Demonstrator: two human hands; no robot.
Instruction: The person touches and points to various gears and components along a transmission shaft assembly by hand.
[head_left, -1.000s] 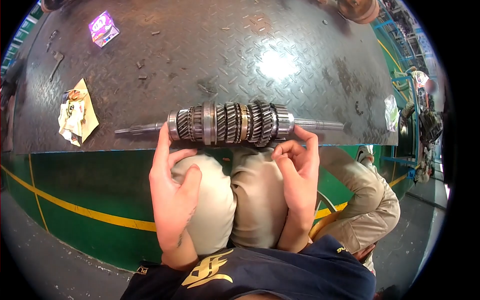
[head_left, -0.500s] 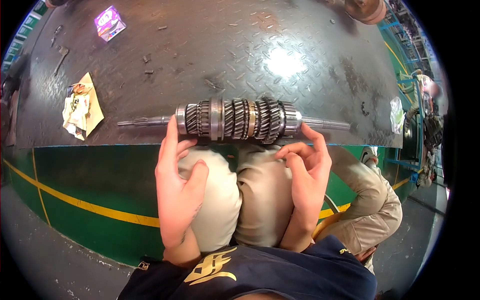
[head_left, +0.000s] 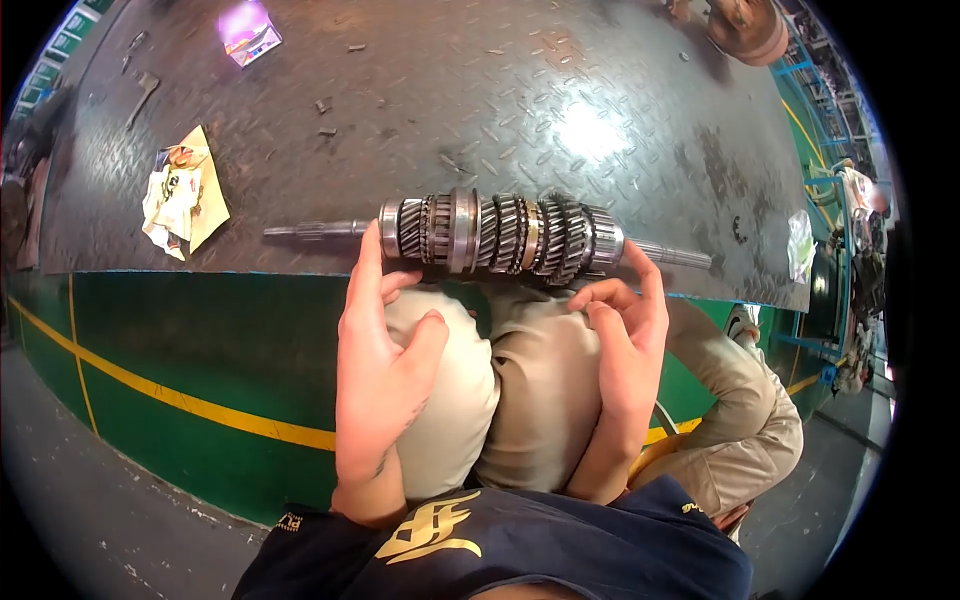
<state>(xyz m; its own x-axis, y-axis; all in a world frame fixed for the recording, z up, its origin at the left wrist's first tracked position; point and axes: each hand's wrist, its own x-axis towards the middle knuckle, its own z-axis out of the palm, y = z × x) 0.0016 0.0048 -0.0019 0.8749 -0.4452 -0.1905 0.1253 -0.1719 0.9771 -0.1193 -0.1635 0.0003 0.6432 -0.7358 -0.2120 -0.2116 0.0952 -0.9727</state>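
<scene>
Evidently, the left hand (head_left: 385, 335) and right hand (head_left: 632, 325) are loosely spread, clasping nothing; their index fingertips appear to touch opposite sides of the geared transmission shaft (head_left: 500, 236). Just beyond, its long axis runs crosswise on the tread-plate table (head_left: 400, 130), neither hand nearer.

A gear shaft (head_left: 490, 237) lies along the near edge of a metal table (head_left: 400, 120). The left hand (head_left: 378, 358) and right hand (head_left: 633, 345) extend their index fingers to opposite ends of its gears. Crumpled paper (head_left: 208, 200) lies leftward; farther back sits a purple box (head_left: 250, 36).
</scene>
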